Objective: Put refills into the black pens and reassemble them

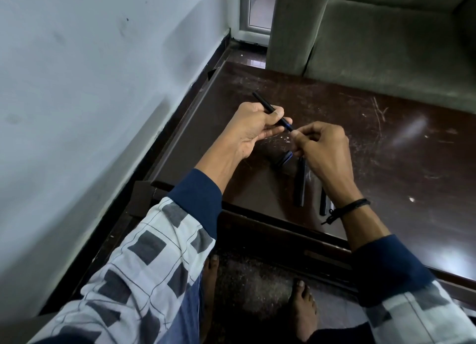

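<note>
My left hand (253, 127) grips a black pen barrel (265, 104) that points up and to the left above the table. A blue refill (288, 125) sticks out of the barrel's near end. My right hand (323, 150) pinches the tip end of that refill, fingers curled. Beneath my hands lie a black pen part (300, 184) and another black part (323, 202) on the table, partly hidden by my right wrist. A small dark piece with a blue edge (284, 159) lies between them and my left hand.
The dark brown table (386, 150) is scratched and glossy, with its front edge near my bare feet (304, 312). A pale wall (90, 86) runs along the left. A grey-green sofa (386, 47) stands behind the table.
</note>
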Tool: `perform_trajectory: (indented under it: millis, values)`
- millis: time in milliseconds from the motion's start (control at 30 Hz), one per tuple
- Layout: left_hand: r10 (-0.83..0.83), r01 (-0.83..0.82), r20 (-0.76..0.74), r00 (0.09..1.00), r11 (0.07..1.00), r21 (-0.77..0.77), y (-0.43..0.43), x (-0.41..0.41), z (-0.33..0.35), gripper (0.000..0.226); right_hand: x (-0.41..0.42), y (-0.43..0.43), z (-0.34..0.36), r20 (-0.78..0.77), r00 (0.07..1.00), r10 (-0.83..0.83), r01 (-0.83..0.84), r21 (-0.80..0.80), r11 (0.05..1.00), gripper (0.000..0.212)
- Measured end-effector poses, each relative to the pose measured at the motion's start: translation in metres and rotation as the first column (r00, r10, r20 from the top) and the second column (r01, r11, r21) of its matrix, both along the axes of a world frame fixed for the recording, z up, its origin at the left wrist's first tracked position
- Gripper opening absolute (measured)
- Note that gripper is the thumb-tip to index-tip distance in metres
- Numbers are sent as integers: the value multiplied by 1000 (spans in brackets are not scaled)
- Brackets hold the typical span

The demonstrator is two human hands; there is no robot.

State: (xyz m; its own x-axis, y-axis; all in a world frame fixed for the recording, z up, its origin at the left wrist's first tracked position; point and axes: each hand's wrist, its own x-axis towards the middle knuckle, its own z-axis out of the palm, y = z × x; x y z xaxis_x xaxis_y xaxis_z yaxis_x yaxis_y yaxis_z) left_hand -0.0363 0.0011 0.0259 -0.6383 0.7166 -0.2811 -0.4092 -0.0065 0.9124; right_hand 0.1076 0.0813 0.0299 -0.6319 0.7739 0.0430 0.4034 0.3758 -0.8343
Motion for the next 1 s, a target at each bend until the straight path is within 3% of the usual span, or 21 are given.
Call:
perform_trajectory:
  millis: [167,267,433,567,767,867,1000]
  values:
    - [3,-3,1,1000,1000,0,0,0,0,5,0,0,2,3,1000,8,-8,-2,1000,16]
    - [1,-1,0,1000,1000,-5,0,1,0,5,0,0,1,11,1000,-11,10,23,1000,6]
    - [11,-11,6,1000,1000,-5,0,1,1,8,1,2,3,11,1000,14,-14,6,1000,19]
    - [4,-4,3,1000,1000,-5,0,3,1,12,0,2,-1,15,1000,-10,10,15,1000,6]
    - [7,-7,-1,1000,1000,-6,0,2,2,6,0,0,2,10,1000,23,-23,-5,1000,17]
    - [-1,1,-3,1000,1000,-7,1,3,1,5,0,1,1,24,1000,9,-9,12,1000,5]
    - [-4,4,0,1000,1000,-6,2,3,1,5,1,1,3,23,1000,21,-21,-9,1000,15]
